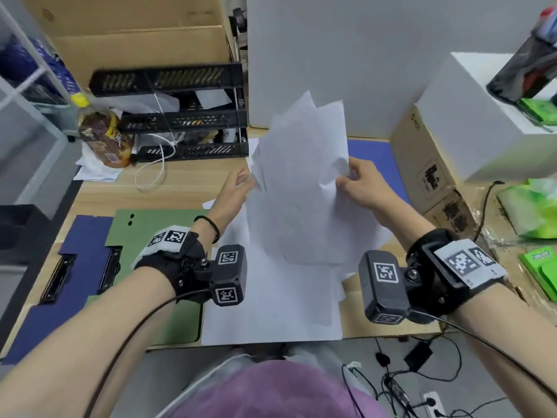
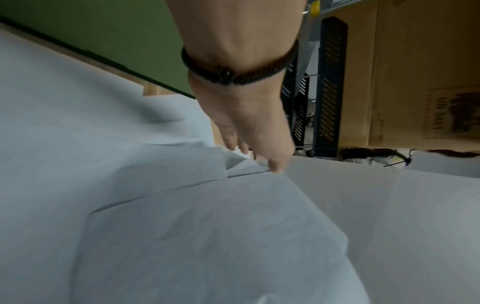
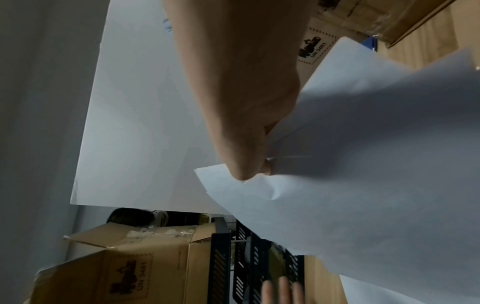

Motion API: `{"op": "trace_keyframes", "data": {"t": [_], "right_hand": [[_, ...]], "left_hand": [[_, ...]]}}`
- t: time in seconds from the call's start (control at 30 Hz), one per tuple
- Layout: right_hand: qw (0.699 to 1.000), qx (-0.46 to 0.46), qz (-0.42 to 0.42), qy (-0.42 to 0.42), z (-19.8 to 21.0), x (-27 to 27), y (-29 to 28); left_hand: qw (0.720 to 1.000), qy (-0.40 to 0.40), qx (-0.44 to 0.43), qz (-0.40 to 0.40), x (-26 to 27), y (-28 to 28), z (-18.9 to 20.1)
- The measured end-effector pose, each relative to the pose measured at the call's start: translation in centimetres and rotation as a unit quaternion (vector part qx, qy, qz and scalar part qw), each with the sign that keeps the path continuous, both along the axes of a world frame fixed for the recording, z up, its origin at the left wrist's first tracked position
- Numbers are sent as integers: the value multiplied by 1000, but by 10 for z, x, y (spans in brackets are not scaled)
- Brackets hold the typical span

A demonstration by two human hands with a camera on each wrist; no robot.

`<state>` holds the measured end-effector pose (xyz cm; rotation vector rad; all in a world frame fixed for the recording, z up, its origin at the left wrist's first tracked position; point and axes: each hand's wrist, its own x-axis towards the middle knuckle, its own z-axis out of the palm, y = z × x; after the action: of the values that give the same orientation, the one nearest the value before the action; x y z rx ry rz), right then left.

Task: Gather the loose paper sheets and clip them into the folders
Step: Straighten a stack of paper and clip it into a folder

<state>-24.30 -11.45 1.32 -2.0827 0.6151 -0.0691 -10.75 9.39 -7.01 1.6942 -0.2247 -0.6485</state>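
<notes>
A loose sheaf of white paper sheets (image 1: pixel 301 188) stands tilted up above the wooden table (image 1: pixel 168 191). My right hand (image 1: pixel 352 179) pinches its right edge, and the right wrist view shows the thumb and fingers (image 3: pixel 249 160) creasing the paper (image 3: pixel 376 164) there. My left hand (image 1: pixel 241 182) lies with straight fingers against the sheaf's left edge; its thumb tip (image 2: pixel 275 168) touches the paper (image 2: pixel 207 226). More sheets (image 1: pixel 271 303) lie flat beneath. A green folder (image 1: pixel 156 224) and a blue folder (image 1: pixel 75 267) with black clips (image 1: pixel 57 279) lie open at the left.
A black tray rack (image 1: pixel 187 122) and a drink bottle (image 1: pixel 102 134) stand at the back left, with a white cable (image 1: pixel 150 173) in front. A large white box (image 1: pixel 331 55) rises behind the sheaf. A cardboard box (image 1: pixel 428 176) and green packs (image 1: pixel 536 206) crowd the right.
</notes>
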Motion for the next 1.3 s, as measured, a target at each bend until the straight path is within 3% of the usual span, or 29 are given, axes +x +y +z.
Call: {"op": "trace_keyframes", "data": {"t": [0.07,0.13,0.3,0.47,0.63,0.8,0.93,1.13,1.3], "right_hand": [[999,-16,23,32,0,2,-10],[994,-33,85,65,2,5,-17],[961,0,266,77,22,15,-19],[940,72,328,59,32,23,-38],[934,220,280,-16,40,31,-62],[956,194,214,-45,31,39,-72],[974,177,128,-64,16,43,-81],[982,182,-43,-35,-27,44,-104],[970,236,-52,31,-67,31,-107]], "left_hand": [[998,-25,-45,47,2,-12,16],[997,-42,-53,45,5,-22,33],[984,-62,60,-155,-1,-36,39],[994,-29,69,-73,1,-27,28],[996,74,36,15,4,-16,25],[985,167,-33,10,-5,-31,36],[983,177,-44,-12,-11,-56,47],[987,127,25,-92,-13,-76,59],[991,117,11,-58,-3,-72,47]]}}
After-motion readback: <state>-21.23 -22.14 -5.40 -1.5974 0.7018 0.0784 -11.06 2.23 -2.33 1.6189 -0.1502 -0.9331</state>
